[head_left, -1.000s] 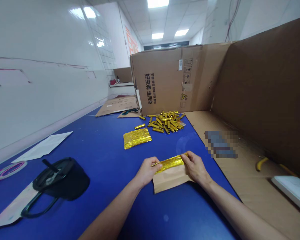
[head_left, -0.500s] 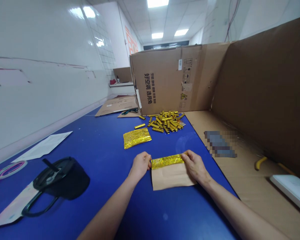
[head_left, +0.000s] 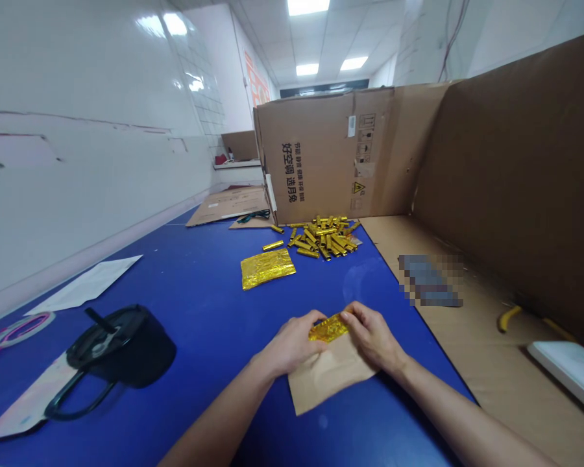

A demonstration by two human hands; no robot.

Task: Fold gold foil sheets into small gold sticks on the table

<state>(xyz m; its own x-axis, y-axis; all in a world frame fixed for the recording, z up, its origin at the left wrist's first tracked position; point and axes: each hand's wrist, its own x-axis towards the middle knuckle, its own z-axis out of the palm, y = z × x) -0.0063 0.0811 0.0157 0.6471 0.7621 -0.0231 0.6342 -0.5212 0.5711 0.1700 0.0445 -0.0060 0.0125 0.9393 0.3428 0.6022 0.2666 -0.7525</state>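
Both hands are on a sheet of brown paper with a gold foil strip along its far edge. My left hand (head_left: 299, 340) is closed on the left part of the gold foil (head_left: 329, 329), thumb on the near side. Fingers of my right hand (head_left: 372, 334) pinch the foil's right end. The brown paper (head_left: 328, 379) slants toward me over the blue table, its near left corner pointing down. Beyond the hands lies a flat sheet of gold foil (head_left: 267, 268). Farther back is a heap of small rolled gold tubes (head_left: 328, 239).
A black lidded mug (head_left: 126, 347) with a handle stands at the left, near rolls of tape (head_left: 24, 329) and a white paper (head_left: 85, 285). A large cardboard box (head_left: 326, 155) closes off the back. On the right lie a white flat object (head_left: 571, 370) and a yellow curved thing (head_left: 509, 318).
My left hand has moved right, from the foil's left end onto the foil. The foil now curls up between both hands, and the brown paper has tilted, its left corner nearer me.
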